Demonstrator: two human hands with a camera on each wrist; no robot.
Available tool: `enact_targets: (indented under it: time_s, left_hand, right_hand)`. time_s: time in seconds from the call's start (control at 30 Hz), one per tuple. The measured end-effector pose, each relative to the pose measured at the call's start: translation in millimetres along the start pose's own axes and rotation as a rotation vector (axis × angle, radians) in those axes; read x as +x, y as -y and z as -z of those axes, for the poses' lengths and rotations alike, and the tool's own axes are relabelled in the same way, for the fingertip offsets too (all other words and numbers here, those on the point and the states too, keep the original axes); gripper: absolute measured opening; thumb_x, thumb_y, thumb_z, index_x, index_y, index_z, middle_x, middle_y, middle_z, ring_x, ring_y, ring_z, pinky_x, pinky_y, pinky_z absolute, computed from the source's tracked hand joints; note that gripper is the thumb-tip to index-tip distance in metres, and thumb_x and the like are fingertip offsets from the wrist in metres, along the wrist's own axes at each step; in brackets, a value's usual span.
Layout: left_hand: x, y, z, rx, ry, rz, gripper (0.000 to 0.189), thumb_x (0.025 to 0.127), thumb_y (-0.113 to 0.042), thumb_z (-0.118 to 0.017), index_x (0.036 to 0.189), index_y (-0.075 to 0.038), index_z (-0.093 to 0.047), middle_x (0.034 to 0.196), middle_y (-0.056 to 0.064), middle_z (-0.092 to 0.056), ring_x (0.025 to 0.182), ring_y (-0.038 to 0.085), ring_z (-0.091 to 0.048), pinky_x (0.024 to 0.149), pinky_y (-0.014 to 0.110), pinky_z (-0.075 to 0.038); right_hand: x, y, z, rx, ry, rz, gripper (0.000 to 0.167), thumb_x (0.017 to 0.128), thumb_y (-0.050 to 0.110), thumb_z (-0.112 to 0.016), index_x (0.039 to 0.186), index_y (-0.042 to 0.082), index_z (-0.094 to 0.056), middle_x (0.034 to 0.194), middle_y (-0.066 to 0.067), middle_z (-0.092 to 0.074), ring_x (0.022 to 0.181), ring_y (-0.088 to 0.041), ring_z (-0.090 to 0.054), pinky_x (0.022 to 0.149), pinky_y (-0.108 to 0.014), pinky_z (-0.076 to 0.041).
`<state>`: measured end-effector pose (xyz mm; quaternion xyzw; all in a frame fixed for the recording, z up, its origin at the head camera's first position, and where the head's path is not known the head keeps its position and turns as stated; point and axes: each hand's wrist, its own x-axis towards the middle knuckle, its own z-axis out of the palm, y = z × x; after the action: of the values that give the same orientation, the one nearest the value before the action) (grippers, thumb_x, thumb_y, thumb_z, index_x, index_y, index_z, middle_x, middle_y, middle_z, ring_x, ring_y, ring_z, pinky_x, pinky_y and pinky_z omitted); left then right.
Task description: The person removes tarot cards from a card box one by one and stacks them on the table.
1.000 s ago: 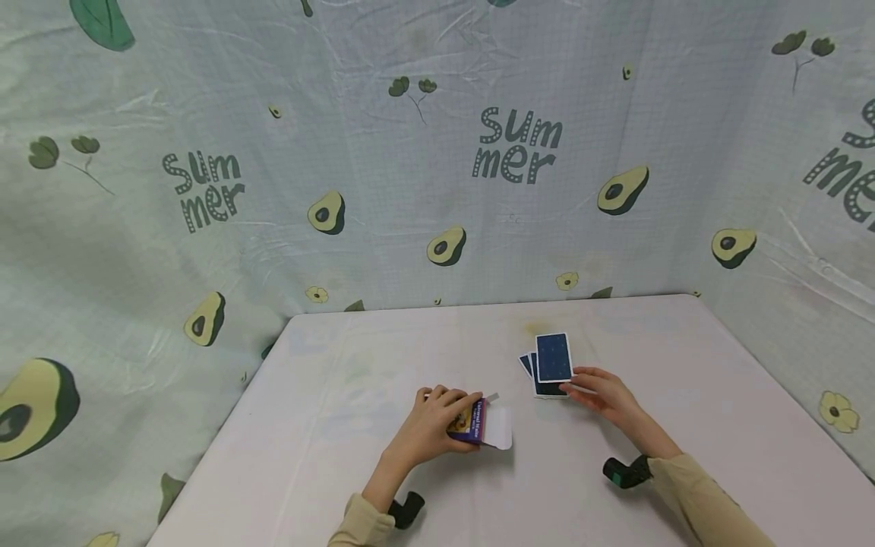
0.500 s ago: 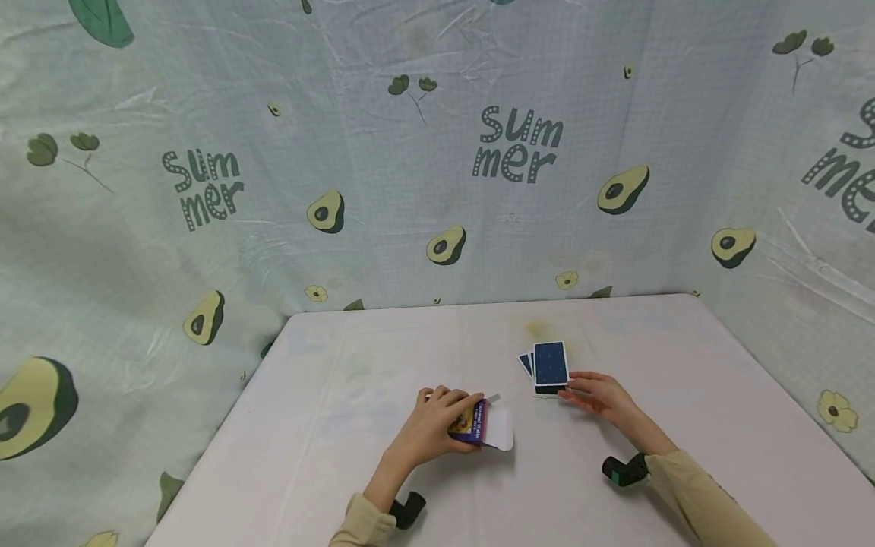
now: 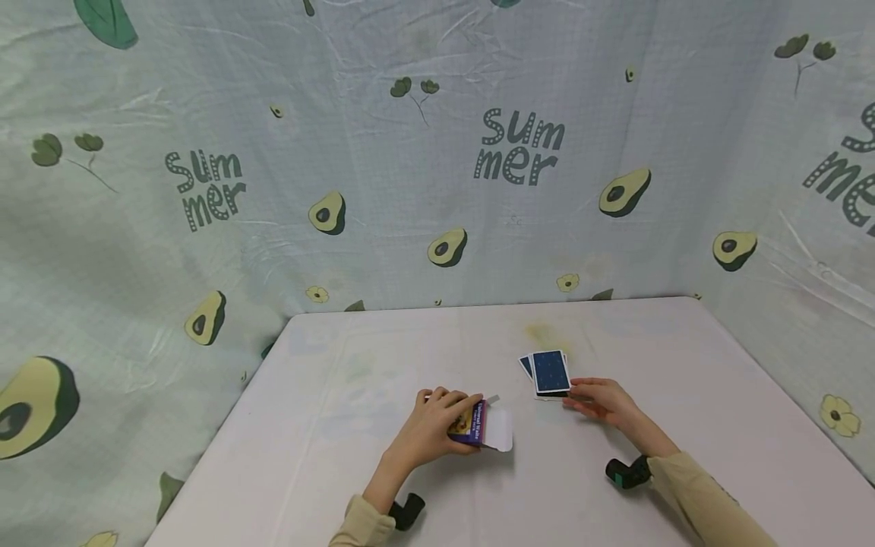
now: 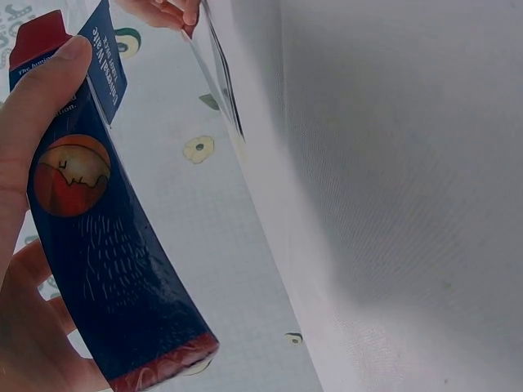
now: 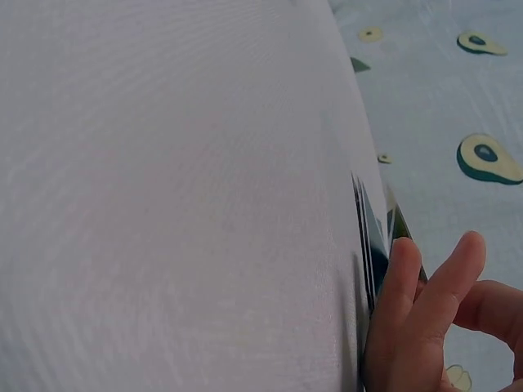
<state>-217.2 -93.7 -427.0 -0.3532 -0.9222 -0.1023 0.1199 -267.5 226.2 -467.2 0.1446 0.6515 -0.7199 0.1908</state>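
My left hand (image 3: 432, 427) grips a dark blue card box (image 4: 131, 261) with red edges, marked "Universal Waite". Its white end flap (image 3: 500, 431) stands open to the right. Farther back, my right hand (image 3: 607, 401) pinches a blue-backed card (image 3: 550, 371) at its near right corner. That card is tilted up over several others lying face down on the table; only their edges (image 5: 364, 237) show in the right wrist view. Their left corners stick out as a small fan in the head view. The card's face is hidden in the head view.
A white-covered table (image 3: 383, 346) spreads under both hands. Behind it hangs a pale curtain (image 3: 383, 175) printed with avocados and "summer". Black wrist cameras (image 3: 627, 472) sit on both wrists, close to the tabletop.
The right hand has drawn the blue-backed card a little nearer and lower, covering more of the cards under it. My left hand and the box have stayed in place.
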Motion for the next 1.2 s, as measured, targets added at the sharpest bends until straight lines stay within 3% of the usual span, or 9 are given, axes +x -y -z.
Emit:
enact_targets:
  time_s: [0.37,0.73,1.0,1.2]
  left_hand:
    - [-0.5,0.8,-0.3,-0.006,-0.002,0.001,0.074,0.064,-0.049,-0.073,0.129,-0.026,-0.046,0.112,-0.006,-0.057,0.095,0.011,-0.047,0.084,0.041,-0.034]
    - [-1.2,1.1,-1.7,-0.012,0.008,0.012,0.073,0.064,-0.049,-0.072,0.129,-0.028,-0.045,0.113,-0.006,-0.057,0.096,0.011,-0.046,0.086,0.042,-0.034]
    - [-0.9,0.2,-1.0,-0.014,0.030,0.024,0.073,0.066,-0.050,-0.071,0.130,-0.029,-0.044,0.114,-0.007,-0.056,0.098,0.012,-0.046,0.087,0.042,-0.033]
    - [-0.7,-0.5,-0.9,-0.015,0.041,0.021,0.072,0.066,-0.049,-0.071,0.130,-0.029,-0.044,0.114,-0.006,-0.056,0.098,0.012,-0.046,0.087,0.041,-0.033]
  right_hand:
    - [6.4,-1,3,-0.169,-0.073,-0.029,0.043,0.088,0.009,-0.051,0.125,-0.010,-0.038,0.071,0.002,-0.062,0.063,-0.009,-0.064,0.056,-0.018,-0.049]
    - [7.1,4,5,-0.328,-0.058,-0.039,0.038,0.085,0.008,-0.055,0.117,-0.012,-0.045,0.070,-0.002,-0.062,0.058,-0.010,-0.063,0.054,-0.019,-0.048]
    - [5.2,8,5,-0.364,-0.071,-0.059,0.038,0.086,0.011,-0.054,0.117,-0.011,-0.046,0.075,-0.005,-0.063,0.059,-0.011,-0.063,0.055,-0.019,-0.049]
    - [5.6,10,11,-0.369,-0.040,-0.051,0.043,0.084,0.018,-0.061,0.114,-0.010,-0.049,0.079,-0.009,-0.065,0.062,-0.013,-0.065,0.057,-0.019,-0.049]
